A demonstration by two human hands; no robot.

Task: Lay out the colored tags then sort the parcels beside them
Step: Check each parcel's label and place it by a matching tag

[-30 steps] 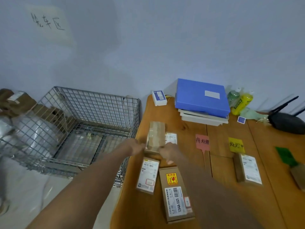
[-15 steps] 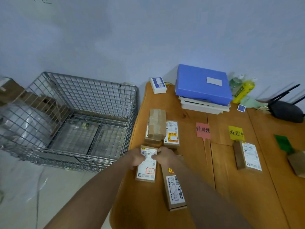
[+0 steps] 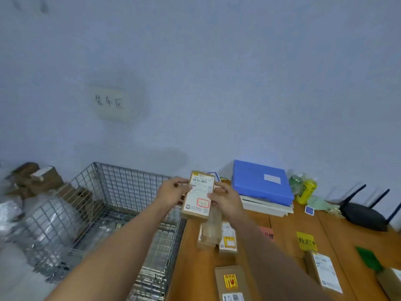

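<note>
Cardboard parcel (image 3: 198, 195) with a white label is held up off the table, label facing the camera, over the table's far-left corner. Left hand (image 3: 173, 190) pinches its left edge with the thumb on the label face. Right hand (image 3: 225, 200) grips the right edge, fingers curled round it. Both hands are on the same box, probably reading the label.

Below the hands on the wooden table (image 3: 195, 276): a taped parcel (image 3: 209, 233) lying on another box, a labelled parcel (image 3: 227, 243) just beside it on the right, and a long parcel (image 3: 233, 283) with a yellow sticker nearer. These look unsorted.

Right of the right forearm, three tags run left to right: pink tag (image 3: 268, 234) partly hidden by the arm, yellow tag (image 3: 306, 241), green tag (image 3: 368, 259). A sorted parcel (image 3: 325, 272) sits just near of the yellow tag. An edge parcel (image 3: 393, 281), cropped, lies at the green tag's near end. None is visible by the pink tag, though the arm hides part of that spot.

Judgement: tag layout done, sorting begun with two placed. The held box and the left cluster remain.

Further out: wire basket (image 3: 121, 187) left of the table, blue folder (image 3: 260, 183), bottles (image 3: 306, 190) and router (image 3: 364, 213) at the far edge, handwritten note (image 3: 110, 103) on the wall.
</note>
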